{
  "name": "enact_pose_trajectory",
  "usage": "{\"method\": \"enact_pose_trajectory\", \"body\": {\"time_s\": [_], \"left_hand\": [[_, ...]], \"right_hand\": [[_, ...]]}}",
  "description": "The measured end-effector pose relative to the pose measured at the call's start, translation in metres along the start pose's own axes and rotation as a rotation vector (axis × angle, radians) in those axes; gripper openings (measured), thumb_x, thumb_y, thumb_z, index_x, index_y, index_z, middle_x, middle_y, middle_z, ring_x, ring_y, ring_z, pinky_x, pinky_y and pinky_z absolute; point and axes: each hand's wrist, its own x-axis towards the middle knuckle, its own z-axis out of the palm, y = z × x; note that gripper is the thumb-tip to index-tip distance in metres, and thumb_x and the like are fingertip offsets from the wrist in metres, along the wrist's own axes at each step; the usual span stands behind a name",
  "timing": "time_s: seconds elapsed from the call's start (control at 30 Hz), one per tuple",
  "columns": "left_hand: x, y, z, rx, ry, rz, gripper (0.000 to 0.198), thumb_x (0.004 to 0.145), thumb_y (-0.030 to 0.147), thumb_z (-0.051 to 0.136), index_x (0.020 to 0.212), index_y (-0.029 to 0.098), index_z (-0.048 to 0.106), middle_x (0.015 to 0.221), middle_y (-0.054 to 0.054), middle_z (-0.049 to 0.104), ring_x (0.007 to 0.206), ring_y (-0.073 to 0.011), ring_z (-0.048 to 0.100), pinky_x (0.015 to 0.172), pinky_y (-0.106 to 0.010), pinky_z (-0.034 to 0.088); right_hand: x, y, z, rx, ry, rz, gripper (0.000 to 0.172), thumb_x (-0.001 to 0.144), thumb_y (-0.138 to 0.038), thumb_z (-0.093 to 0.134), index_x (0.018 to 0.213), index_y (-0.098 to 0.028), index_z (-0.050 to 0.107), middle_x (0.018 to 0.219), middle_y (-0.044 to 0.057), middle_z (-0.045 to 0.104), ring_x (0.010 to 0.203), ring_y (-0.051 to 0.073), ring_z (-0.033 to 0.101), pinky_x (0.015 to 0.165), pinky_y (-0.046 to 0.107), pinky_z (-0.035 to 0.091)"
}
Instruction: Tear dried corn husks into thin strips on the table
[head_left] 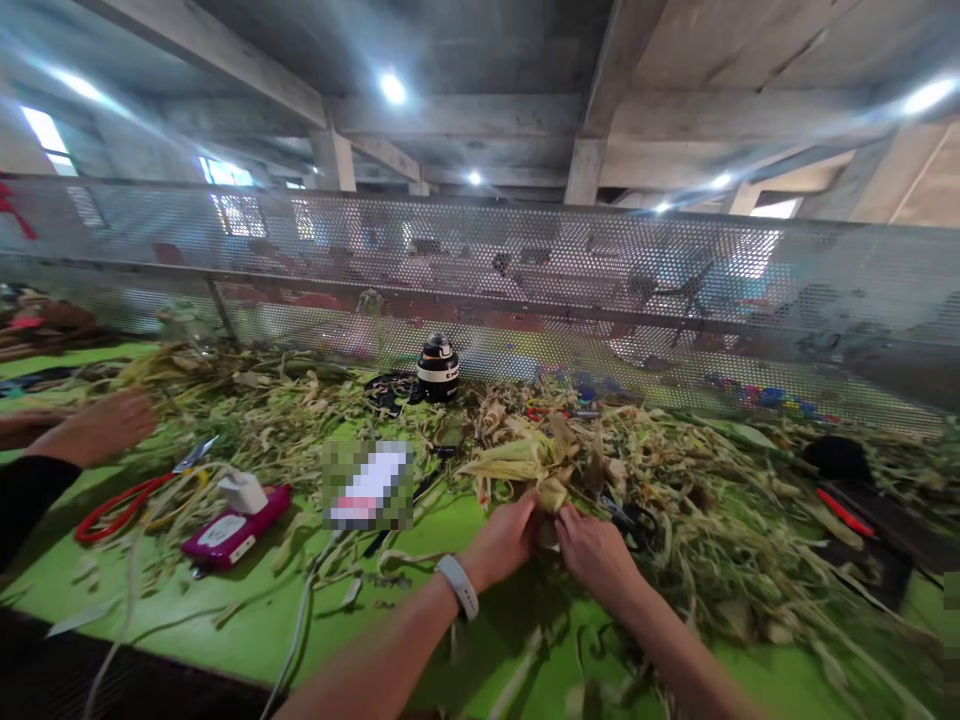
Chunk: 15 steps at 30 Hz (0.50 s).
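Both of my hands meet at a bundle of pale, dry husk leaves [517, 458] right of the middle of the green table. My left hand [504, 540], below a white wristband, has its fingers closed on the bundle's lower end. Close beside it on the right, my right hand [596, 550] pinches the same end. The leaves fan out above the hands, towards the left and the back. Fingertip details are partly hidden by the husk.
Husk scraps [697, 500] cover much of the green table [247, 625]. Left are red-handled scissors [124, 508], a purple power strip [238, 528] and a person's hand [112, 428]. A blurred phone [373, 483], cables and a black jar [438, 370] stand nearer the middle, before a perforated metal screen [480, 260].
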Motion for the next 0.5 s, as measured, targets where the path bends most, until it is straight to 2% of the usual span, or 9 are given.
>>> {"method": "enact_pose_trajectory", "body": {"time_s": [0.17, 0.33, 0.4, 0.5], "left_hand": [[0.0019, -0.0004, -0.0046, 0.036, -0.001, 0.009, 0.017, 0.084, 0.016, 0.036, 0.089, 0.016, 0.053, 0.084, -0.007, 0.062, 0.074, -0.0152, 0.055, 0.066, -0.025, 0.042], [0.0018, -0.001, -0.0055, -0.034, -0.026, 0.029, 0.017, 0.085, 0.016, 0.036, 0.092, 0.016, 0.052, 0.09, -0.007, 0.063, 0.079, -0.0148, 0.056, 0.07, -0.024, 0.042], [0.0015, -0.0009, -0.0056, -0.046, -0.04, 0.019, 0.016, 0.085, 0.018, 0.036, 0.091, 0.017, 0.051, 0.09, -0.007, 0.063, 0.078, -0.0146, 0.056, 0.069, -0.024, 0.042], [0.0009, -0.0001, -0.0062, -0.029, -0.061, 0.001, 0.015, 0.086, 0.02, 0.037, 0.088, 0.017, 0.051, 0.085, -0.006, 0.063, 0.074, -0.0145, 0.056, 0.065, -0.024, 0.041]], "right_hand": [[0.0022, 0.0067, 0.0019, 0.205, 0.022, 0.069, 0.021, 0.089, -0.017, 0.036, 0.099, -0.013, 0.054, 0.094, 0.013, 0.068, 0.086, 0.021, 0.064, 0.074, 0.028, 0.044], [0.0019, 0.01, -0.0025, 0.402, 0.014, -0.004, 0.023, 0.089, -0.019, 0.036, 0.084, -0.014, 0.058, 0.084, 0.011, 0.067, 0.077, 0.019, 0.063, 0.07, 0.026, 0.044], [0.0019, 0.0112, -0.0039, 0.415, -0.001, -0.011, 0.023, 0.089, -0.02, 0.037, 0.08, -0.014, 0.058, 0.079, 0.01, 0.067, 0.072, 0.018, 0.062, 0.066, 0.025, 0.043], [0.0011, 0.0105, -0.0047, 0.31, -0.03, -0.01, 0.025, 0.09, -0.018, 0.035, 0.08, -0.014, 0.057, 0.079, 0.011, 0.067, 0.073, 0.018, 0.063, 0.066, 0.025, 0.042]]}}
